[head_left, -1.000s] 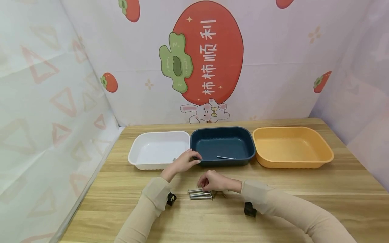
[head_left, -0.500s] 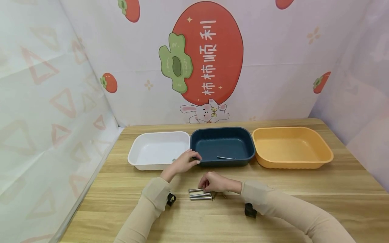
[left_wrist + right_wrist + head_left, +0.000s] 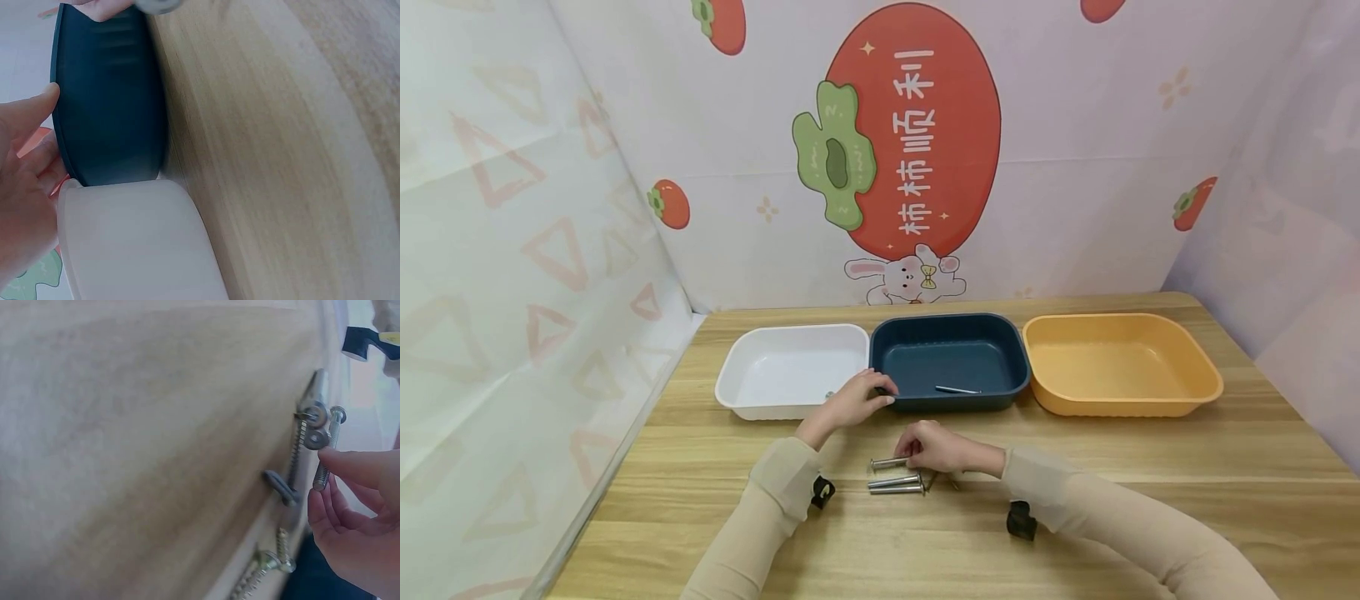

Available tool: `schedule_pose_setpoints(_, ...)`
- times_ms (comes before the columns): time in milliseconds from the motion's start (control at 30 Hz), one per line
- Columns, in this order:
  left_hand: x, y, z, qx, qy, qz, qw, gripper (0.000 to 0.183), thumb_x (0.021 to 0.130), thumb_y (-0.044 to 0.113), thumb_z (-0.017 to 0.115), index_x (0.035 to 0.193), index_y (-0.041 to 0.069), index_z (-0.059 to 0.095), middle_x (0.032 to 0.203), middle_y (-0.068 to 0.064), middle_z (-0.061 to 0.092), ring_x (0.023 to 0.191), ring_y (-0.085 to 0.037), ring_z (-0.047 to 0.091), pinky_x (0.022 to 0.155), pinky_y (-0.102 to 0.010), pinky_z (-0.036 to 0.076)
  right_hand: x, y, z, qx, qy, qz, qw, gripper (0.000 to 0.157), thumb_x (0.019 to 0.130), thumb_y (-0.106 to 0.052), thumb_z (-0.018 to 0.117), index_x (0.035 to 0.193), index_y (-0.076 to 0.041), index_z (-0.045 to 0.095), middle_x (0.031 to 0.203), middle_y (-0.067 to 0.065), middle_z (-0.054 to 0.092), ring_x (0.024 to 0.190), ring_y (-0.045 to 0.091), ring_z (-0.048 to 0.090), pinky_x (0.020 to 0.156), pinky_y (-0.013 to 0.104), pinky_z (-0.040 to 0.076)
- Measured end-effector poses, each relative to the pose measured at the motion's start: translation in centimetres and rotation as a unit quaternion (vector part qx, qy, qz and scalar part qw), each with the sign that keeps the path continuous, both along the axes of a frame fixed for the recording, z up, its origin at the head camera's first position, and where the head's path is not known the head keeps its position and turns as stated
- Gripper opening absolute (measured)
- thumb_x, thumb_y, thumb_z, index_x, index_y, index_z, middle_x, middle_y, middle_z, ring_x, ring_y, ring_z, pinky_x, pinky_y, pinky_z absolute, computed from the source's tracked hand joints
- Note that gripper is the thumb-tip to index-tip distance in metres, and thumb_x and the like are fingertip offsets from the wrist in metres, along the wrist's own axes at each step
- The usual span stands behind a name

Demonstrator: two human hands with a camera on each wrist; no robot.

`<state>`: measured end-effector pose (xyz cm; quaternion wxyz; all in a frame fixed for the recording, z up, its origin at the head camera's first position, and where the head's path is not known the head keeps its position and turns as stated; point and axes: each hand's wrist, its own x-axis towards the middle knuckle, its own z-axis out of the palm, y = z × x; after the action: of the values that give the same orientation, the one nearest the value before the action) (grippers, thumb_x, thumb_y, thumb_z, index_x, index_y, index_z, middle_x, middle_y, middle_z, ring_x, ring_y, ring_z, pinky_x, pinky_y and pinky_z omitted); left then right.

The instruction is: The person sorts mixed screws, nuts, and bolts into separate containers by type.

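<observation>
My right hand (image 3: 934,446) pinches a silver bolt (image 3: 889,463) between thumb and fingertips, its head pointing left. In the right wrist view the held bolt (image 3: 335,434) shows its threaded end by the fingers. Just below the hand, two more bolts (image 3: 897,485) lie side by side on the table. Beside them are several smaller screws (image 3: 269,559), partly hidden by the hand in the head view. At the near left corner of the dark blue tray (image 3: 955,402) rests my left hand (image 3: 853,398), its fingers relaxed and its thumb (image 3: 51,94) at the rim.
Left of the blue tray stands a white tray (image 3: 775,412), with a small metal piece (image 3: 830,394) inside. A yellow tray (image 3: 1120,407) adjoins on the right. One slim metal rod (image 3: 957,389) lies in the blue tray. Cloth walls surround the wooden table (image 3: 700,500).
My right hand has drawn the top bolt away from the other two and shifted slightly right with it. The left hand has stayed still.
</observation>
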<state>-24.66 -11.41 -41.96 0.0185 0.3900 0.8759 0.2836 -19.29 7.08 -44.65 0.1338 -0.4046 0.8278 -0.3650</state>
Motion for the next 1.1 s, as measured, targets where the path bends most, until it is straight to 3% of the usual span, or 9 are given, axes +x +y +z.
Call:
schedule_pose_setpoints(333, 0.1, 0.1, 0.2, -0.011, 0.002, -0.001, 0.9999, 0.011, 0.086, 0.009, 0.056, 0.094, 0.003, 0.062, 0.092, -0.007, 0.06, 0.09, -0.02, 0.051, 0.082, -0.033, 0.04, 0.0, 1.7, 1.4, -0.019, 0.043, -0.015, 0.999, 0.012, 0.076, 0.006, 0.062, 0.086, 0.001, 0.066, 0.075, 0.005, 0.056, 0.069, 0.01, 0.051, 0.061, 0.018, 0.044)
schedule_pose_setpoints(467, 0.1, 0.0, 0.2, -0.008, -0.001, -0.006, 0.9999, 0.011, 0.086, 0.009, 0.056, 0.093, 0.003, 0.062, 0.092, -0.007, 0.06, 0.09, -0.021, 0.051, 0.082, -0.034, 0.04, 0.0, 2.5, 2.0, -0.015, 0.026, -0.024, 0.999, 0.015, 0.077, 0.006, 0.059, 0.088, -0.001, 0.066, 0.076, 0.006, 0.056, 0.07, 0.009, 0.05, 0.063, 0.019, 0.044)
schedule_pose_setpoints(733, -1.1, -0.7, -1.2, 0.042, 0.008, -0.047, 0.998, 0.021, 0.091, 0.027, 0.05, 0.093, 0.01, 0.062, 0.09, 0.0, 0.059, 0.086, -0.014, 0.049, 0.079, -0.03, 0.04, -0.3, 4.2, 3.4, -0.019, 0.029, -0.039, 0.999, 0.018, 0.076, 0.007, 0.059, 0.09, -0.002, 0.066, 0.08, 0.004, 0.056, 0.072, 0.008, 0.05, 0.065, 0.021, 0.045)
schedule_pose_setpoints(933, -0.1, -0.2, -0.1, 0.022, 0.008, -0.023, 0.9995, 0.011, 0.087, 0.011, 0.055, 0.092, 0.005, 0.062, 0.089, -0.006, 0.061, 0.086, -0.02, 0.051, 0.079, -0.034, 0.04, -0.6, 5.5, 4.1, -0.017, 0.028, -0.056, 0.998, 0.015, 0.078, 0.005, 0.061, 0.09, -0.002, 0.066, 0.08, 0.001, 0.055, 0.071, 0.008, 0.048, 0.063, 0.021, 0.044)
schedule_pose_setpoints(1100, 0.3, 0.0, 0.3, -0.006, 0.008, -0.006, 0.9999, 0.011, 0.087, 0.009, 0.055, 0.094, 0.005, 0.061, 0.092, -0.007, 0.06, 0.088, -0.02, 0.051, 0.081, -0.032, 0.04, -1.0, 6.4, 4.5, -0.011, 0.04, -0.072, 0.997, 0.014, 0.078, 0.003, 0.061, 0.09, -0.003, 0.065, 0.077, -0.001, 0.052, 0.07, 0.008, 0.048, 0.062, 0.021, 0.044)
